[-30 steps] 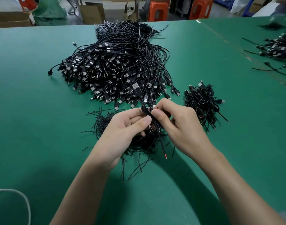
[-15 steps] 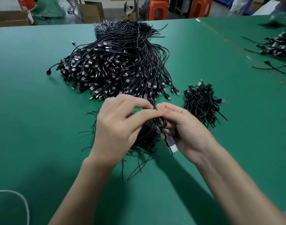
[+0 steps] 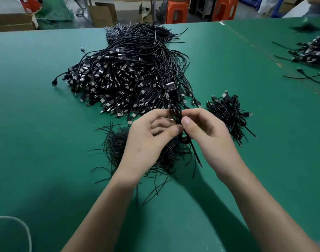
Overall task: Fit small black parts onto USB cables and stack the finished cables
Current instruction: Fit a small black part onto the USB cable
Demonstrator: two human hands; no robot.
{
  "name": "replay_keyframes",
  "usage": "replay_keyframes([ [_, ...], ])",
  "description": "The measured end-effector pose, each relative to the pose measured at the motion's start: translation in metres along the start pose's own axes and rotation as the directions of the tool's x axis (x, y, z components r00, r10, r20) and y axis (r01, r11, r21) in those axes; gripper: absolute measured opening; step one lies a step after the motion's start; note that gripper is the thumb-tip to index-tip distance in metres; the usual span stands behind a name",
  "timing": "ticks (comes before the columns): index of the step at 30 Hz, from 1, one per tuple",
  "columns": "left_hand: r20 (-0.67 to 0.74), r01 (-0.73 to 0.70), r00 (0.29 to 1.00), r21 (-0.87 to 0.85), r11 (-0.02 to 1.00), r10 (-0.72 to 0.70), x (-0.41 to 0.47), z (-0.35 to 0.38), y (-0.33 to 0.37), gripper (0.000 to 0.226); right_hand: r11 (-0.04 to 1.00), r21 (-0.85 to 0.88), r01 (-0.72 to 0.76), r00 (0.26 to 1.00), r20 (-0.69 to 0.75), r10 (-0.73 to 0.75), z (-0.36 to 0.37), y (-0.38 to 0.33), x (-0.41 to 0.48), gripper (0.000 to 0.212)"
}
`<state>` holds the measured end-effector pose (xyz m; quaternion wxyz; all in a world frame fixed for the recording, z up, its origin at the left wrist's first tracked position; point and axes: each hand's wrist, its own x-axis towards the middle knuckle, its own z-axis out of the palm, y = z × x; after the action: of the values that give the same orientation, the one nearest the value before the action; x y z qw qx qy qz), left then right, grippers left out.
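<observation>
Both hands held one coiled cable (image 3: 175,115) upright just in front of the big pile (image 3: 130,79) on the green worktop (image 3: 37,142). The left hand (image 3: 148,140) pinched the coil with thumb and curled fingers (image 3: 159,116); the right hand (image 3: 210,139) pinched it from the opposite side. The cable's plug pointed toward the pile. A heap of black parts (image 3: 117,146) lay in front of the pile, beneath the hands; the finished stack (image 3: 228,113) lay right of the pile's near edge.
</observation>
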<state>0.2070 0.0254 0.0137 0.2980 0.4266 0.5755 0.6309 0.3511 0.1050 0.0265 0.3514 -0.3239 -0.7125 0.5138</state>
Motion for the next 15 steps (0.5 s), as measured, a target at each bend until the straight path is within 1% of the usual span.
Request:
replay_keyframes([
  [3, 0.057, 0.064, 0.996, 0.123, 0.990, -0.071, 0.010, 0.007, -0.005, 0.028, 0.994, -0.106, -0.028, 0.994, -0.112, 0.017, -0.005, 0.008, 0.011, 0.015],
  [5, 0.096, 0.061, 0.992, 0.246, 0.967, -0.087, 0.021, 0.006, -0.009, 0.023, 0.981, -0.177, -0.078, 0.982, -0.183, 0.045, -0.015, 0.013, 0.023, 0.018],
  [6, 0.091, 0.045, 0.993, 0.335, 0.941, -0.080, 0.029, 0.004, -0.011, 0.018, 0.968, -0.230, -0.096, 0.974, -0.222, 0.044, -0.022, 0.015, 0.030, 0.021],
  [8, 0.022, 0.035, 0.998, 0.524, 0.851, -0.055, 0.046, -0.004, -0.018, 0.011, 0.915, -0.381, -0.135, 0.952, -0.306, 0.013, -0.044, 0.015, 0.048, 0.024],
  [10, -0.063, 0.063, 0.998, 0.672, 0.737, -0.027, 0.068, -0.015, -0.026, 0.011, 0.829, -0.523, -0.199, 0.929, -0.369, -0.010, -0.068, 0.013, 0.064, 0.026],
  [13, -0.170, 0.139, 0.985, 0.789, 0.599, -0.006, 0.102, -0.029, -0.039, 0.014, 0.698, -0.645, -0.311, 0.897, -0.441, -0.008, -0.099, 0.013, 0.082, 0.029],
  [15, -0.190, 0.160, 0.982, 0.843, 0.514, 0.005, 0.119, -0.035, -0.047, 0.019, 0.658, -0.672, -0.340, 0.896, -0.443, 0.011, -0.111, 0.016, 0.090, 0.030],
])
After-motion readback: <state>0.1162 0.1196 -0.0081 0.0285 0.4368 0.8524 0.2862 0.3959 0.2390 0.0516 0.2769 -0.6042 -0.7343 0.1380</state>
